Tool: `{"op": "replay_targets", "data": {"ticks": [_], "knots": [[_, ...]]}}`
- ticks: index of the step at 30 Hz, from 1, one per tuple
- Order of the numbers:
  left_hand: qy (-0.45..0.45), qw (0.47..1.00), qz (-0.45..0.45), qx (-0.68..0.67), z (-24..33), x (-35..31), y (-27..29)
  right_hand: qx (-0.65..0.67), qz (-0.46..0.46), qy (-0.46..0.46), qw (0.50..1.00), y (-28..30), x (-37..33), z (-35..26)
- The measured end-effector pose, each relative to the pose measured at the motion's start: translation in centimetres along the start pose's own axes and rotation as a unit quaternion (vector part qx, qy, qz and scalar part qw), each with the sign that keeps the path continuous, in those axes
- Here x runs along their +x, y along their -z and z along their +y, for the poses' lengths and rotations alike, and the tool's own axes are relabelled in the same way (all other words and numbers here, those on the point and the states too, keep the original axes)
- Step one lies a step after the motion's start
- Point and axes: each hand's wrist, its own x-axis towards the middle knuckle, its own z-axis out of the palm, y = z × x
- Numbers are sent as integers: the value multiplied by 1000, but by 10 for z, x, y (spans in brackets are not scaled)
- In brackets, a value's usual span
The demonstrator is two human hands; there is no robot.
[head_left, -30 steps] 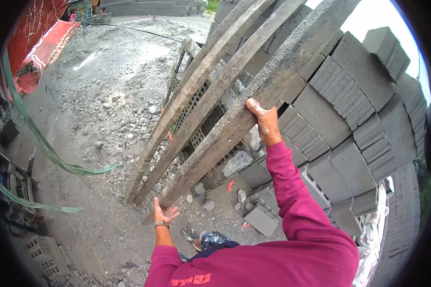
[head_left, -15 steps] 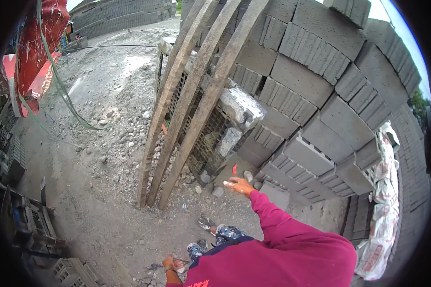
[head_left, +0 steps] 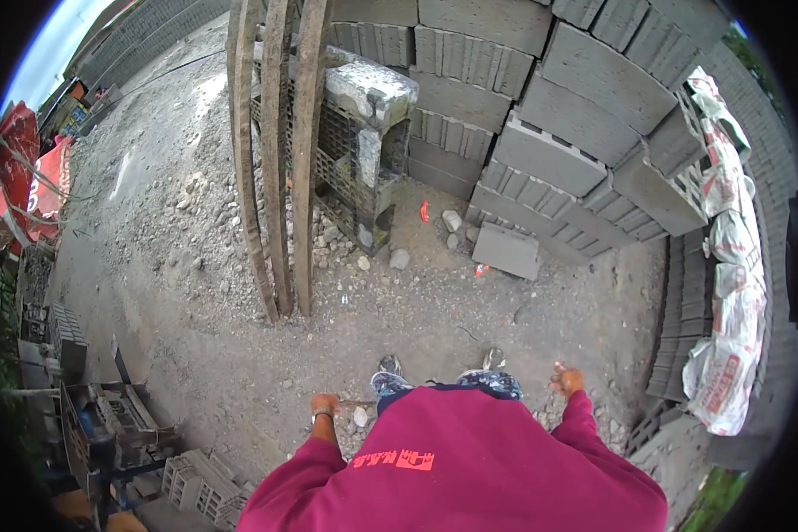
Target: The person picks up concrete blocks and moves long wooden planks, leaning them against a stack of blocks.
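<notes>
Sweatshirt: we look down over a magenta sweatshirt with a small red print.
Left hand: our left hand hangs low with a bracelet at the wrist; we cannot tell how its fingers stand.
Right hand: our right hand hangs well apart from the left, over the ground, its fingers loosely curled and parted.
Shoes: we see the toes of two shoes, side by side on the dirt ground.
Planks: ahead of us and to the left, three wooden planks stand steeply, lower ends on the ground, close beside one another.
Loose block: one grey concrete block lies near some stones.
Pallet: just behind the planks we see a dirty lattice pallet; we cannot tell if they touch.
Sacks: white sacks with red print lie to our right.
Block stack: grey concrete blocks rise in a tall stack beyond the loose block.
Gravel: a pale gravel heap spreads left of the planks.
Far wall: grey blocks form a long row at the upper left.
</notes>
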Motion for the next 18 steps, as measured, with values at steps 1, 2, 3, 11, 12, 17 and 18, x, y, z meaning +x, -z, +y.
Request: {"op": "replay_targets", "data": {"ticks": [1,2,3,11,12,17,18], "knots": [[-62,992,75,76,28,18,19,51,10,9,999,11,3,20],[-135,971,117,156,70,21,-2,82,33,9,996,33,8,43],[-219,885,144,385,116,19,-18,118,65,9,991,57,17,68],[-261,958,-57,100,400,-187,-307,353,212,-205,888,195,24,249],[-285,944,-94,135,421,-206,-356,391,213,-212,870,206,22,266],[-393,835,-210,321,470,-322,-608,487,237,-240,806,262,27,277],[-383,837,-217,324,473,-339,-657,498,247,-241,795,272,40,274]]}}
